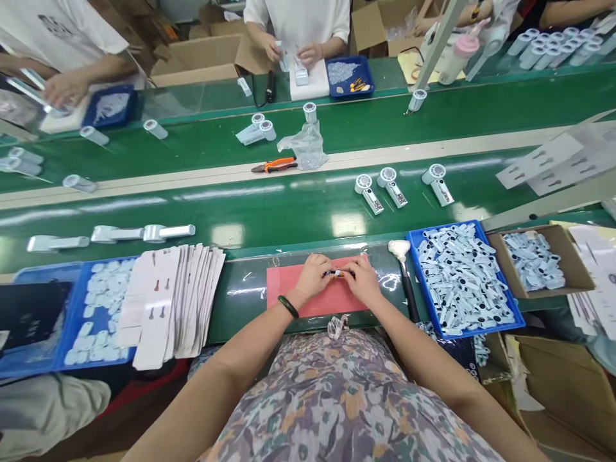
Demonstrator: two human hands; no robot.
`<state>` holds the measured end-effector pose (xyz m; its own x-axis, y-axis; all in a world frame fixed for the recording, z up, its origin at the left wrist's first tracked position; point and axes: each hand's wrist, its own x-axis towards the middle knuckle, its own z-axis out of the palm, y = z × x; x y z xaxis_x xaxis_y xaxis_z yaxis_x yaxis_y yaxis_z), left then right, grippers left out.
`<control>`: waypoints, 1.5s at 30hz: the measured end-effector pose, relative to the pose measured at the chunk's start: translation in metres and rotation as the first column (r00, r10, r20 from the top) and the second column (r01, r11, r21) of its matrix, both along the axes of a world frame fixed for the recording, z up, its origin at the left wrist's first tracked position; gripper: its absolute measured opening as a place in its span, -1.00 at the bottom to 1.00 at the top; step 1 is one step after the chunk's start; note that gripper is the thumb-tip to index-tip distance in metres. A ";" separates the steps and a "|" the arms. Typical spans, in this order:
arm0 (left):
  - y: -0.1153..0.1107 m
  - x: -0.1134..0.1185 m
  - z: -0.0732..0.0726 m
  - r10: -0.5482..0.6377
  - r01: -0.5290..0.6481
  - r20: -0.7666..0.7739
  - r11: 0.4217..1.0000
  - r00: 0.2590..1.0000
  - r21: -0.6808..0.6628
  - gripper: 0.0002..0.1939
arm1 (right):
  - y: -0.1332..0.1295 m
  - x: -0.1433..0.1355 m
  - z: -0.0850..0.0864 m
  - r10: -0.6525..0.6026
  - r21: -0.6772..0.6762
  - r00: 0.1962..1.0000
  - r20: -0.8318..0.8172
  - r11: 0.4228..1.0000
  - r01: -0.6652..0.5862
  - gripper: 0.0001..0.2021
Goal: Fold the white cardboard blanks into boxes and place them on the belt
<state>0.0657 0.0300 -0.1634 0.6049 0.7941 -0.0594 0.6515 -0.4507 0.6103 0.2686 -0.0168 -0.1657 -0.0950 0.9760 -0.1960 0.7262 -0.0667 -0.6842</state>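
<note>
My left hand [314, 276], with a dark bangle at its wrist, and my right hand [362, 278] meet over a red mat [282, 281] in front of me. Between their fingertips is a small light-blue and black plastic part [339, 273], partly hidden by the fingers. Both hands are closed on it, one from each side. A crumpled bit of clear plastic [337, 326] lies at the bench edge near my body. Right of the mat rests a black-handled brush-like tool [407, 276] with a whitish head.
On the right, a blue tray [514, 314] holds many light-blue parts, beside a cardboard box [575, 273]. Stacked white cards [192, 301] and another blue tray [72, 321] stand left. Handheld fan bodies [437, 183] and orange pliers [274, 165] lie ahead; co-workers sit opposite.
</note>
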 end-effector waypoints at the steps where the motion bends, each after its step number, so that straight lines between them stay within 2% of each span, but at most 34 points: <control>1: -0.001 0.000 0.000 0.004 -0.004 0.007 1.000 1.000 -0.001 -0.89 | 0.001 0.001 -0.003 -0.012 -0.020 1.000 -0.015 1.000 0.012 -0.79; 7: -0.026 -0.002 0.007 0.040 -0.040 0.013 0.999 0.999 -0.017 -0.93 | -0.005 0.007 -0.006 0.124 -0.115 0.992 -0.031 0.985 -0.127 -0.59; 12: -0.044 0.003 0.002 0.177 -0.178 -0.026 0.983 0.984 -0.034 -0.77 | -0.014 0.003 0.000 0.165 -0.183 0.986 0.021 0.970 -0.159 -0.58; 15: -0.039 0.007 0.000 0.186 -0.189 -0.047 0.981 0.981 -0.054 -0.76 | -0.012 -0.001 0.003 0.154 -0.212 0.986 0.071 0.968 -0.136 -0.59; 19: -0.028 0.006 0.006 0.112 -0.114 -0.046 0.992 0.993 -0.062 -0.76 | -0.008 -0.002 0.009 0.170 -0.209 0.981 0.096 0.967 -0.147 -0.59; 22: -0.028 0.003 0.011 0.066 -0.069 -0.057 0.996 0.996 -0.056 -0.71 | -0.011 -0.003 0.012 0.198 -0.191 0.975 0.099 0.966 -0.177 -0.58; 26: -0.033 0.005 0.011 0.066 -0.072 -0.092 0.996 0.994 -0.061 -0.68 | -0.016 -0.006 0.013 0.210 -0.190 0.970 0.119 0.964 -0.185 -0.56; 35: -0.026 0.004 0.019 -0.010 0.004 -0.118 0.999 0.993 -0.054 -0.66 | -0.013 -0.003 0.014 0.235 -0.186 0.965 0.113 0.960 -0.212 -0.54; 41: -0.012 0.009 0.017 0.000 -0.024 -0.202 0.993 0.979 -0.113 -0.71 | -0.010 -0.006 0.012 0.187 -0.215 0.976 0.110 0.963 -0.160 -0.54; 45: -0.010 0.008 0.027 -0.050 0.028 -0.221 0.994 0.974 -0.104 -0.74 | -0.009 -0.011 0.015 0.166 -0.201 0.980 0.106 0.969 -0.143 -0.56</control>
<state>0.0741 0.0197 -0.1360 0.5978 0.7533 -0.2742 0.7595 -0.4227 0.4946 0.2581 -0.0259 -0.1503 -0.2059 0.8943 -0.3973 0.8145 -0.0685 -0.5761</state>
